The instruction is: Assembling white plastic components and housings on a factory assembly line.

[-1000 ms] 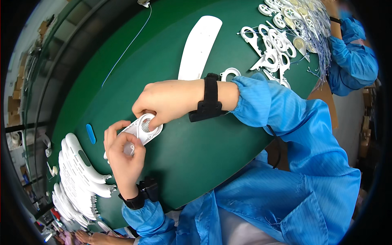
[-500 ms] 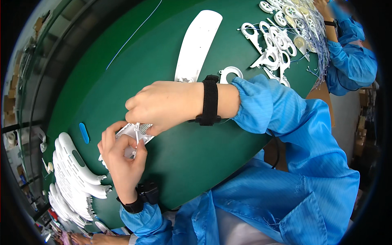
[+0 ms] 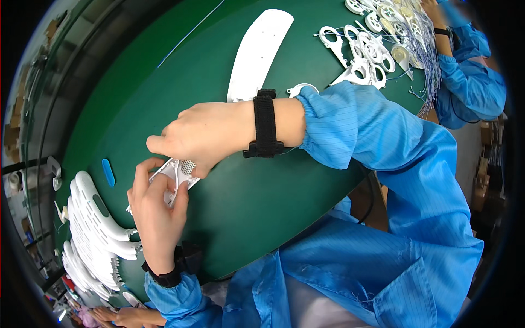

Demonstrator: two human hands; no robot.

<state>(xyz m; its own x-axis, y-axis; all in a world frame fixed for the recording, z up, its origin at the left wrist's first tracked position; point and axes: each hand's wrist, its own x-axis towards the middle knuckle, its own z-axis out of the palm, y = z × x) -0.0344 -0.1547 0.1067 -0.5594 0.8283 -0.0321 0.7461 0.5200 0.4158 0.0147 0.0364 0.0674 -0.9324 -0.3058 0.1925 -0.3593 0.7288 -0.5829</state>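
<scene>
White perforated part [image 3: 187, 166]: I see it over the green table [image 3: 240, 213]
Left hand [image 3: 157, 216]: clamped on it
Right hand [image 3: 199, 134]: touching its edge; grip hidden, I cannot tell

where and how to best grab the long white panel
Probably across the long edges of the white panel, midway along, from above left: it's narrow, the right wrist hides part of its near end, and white ring-shaped parts lie to its right.

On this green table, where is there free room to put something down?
Bare patches: between the blue oval, the wire and the long panel; between the held part and the near edge of the table. Crowded: far right, with white parts and cords; left, with stacked shells.
</scene>
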